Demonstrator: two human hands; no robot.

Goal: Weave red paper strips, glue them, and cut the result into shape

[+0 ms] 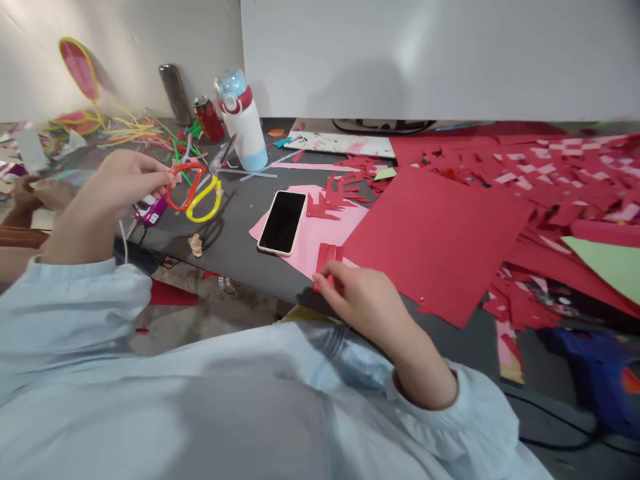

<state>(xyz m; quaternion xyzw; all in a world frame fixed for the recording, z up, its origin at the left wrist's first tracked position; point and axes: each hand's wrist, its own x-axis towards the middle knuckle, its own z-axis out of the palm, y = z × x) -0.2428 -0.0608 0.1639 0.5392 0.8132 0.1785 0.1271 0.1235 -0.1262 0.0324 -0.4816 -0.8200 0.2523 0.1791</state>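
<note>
My left hand (pixel 133 180) pinches the orange loop of a pair of scissors (pixel 203 193), held above the dark table at the left. The other loop is yellow, and the blades point up and away from me. In my right hand (pixel 365 293), near the front edge, is a small piece of red paper (pixel 329 257) with what look like cut strips. A smartphone (pixel 283 223) with a pale case lies between my hands on a pink sheet (pixel 320 233). Beside my right hand a large red sheet (pixel 435 233) is spread out.
A white and blue bottle (pixel 245 127) stands behind the phone, with a red can (pixel 209 120) beside it. Red paper scraps (pixel 560 167) cover the right side, where a blue glue gun (pixel 595 373) lies. Another person's hands (pixel 43 193) are at far left.
</note>
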